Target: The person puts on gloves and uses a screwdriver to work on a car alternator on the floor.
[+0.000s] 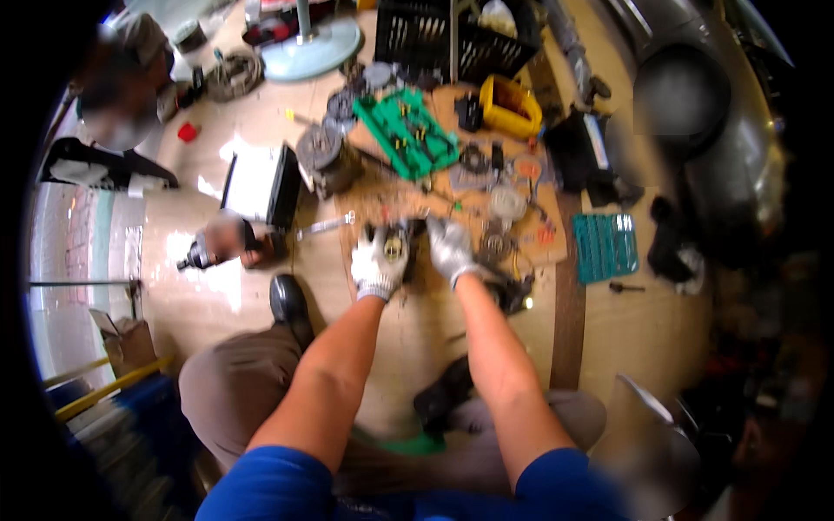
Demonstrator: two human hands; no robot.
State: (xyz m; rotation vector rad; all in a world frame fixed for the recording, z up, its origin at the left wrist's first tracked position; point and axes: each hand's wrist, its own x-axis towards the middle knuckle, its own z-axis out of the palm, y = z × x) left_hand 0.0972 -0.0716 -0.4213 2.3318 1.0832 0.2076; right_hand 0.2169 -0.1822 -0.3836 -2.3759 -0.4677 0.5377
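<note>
Between both gloved hands, on the cardboard sheet (530,252): a dark metal part (401,246) with a yellowish centre. Left hand (379,265) curled around its left side, fingers closed on it. Right hand (452,247) pressed against its right side, fingers bent, grip unclear. Beyond the hands, a green tool tray (406,130); further right, a yellow box (510,106). Left of the left hand, a wrench (323,227).

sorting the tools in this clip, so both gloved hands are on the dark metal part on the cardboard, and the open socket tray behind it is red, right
Not quite: the open plastic socket tray is green, not red, as the head view shows. The rest stands: the gloved left hand and gloved right hand are both on the dark metal part lying on the brown cardboard sheet.
</note>
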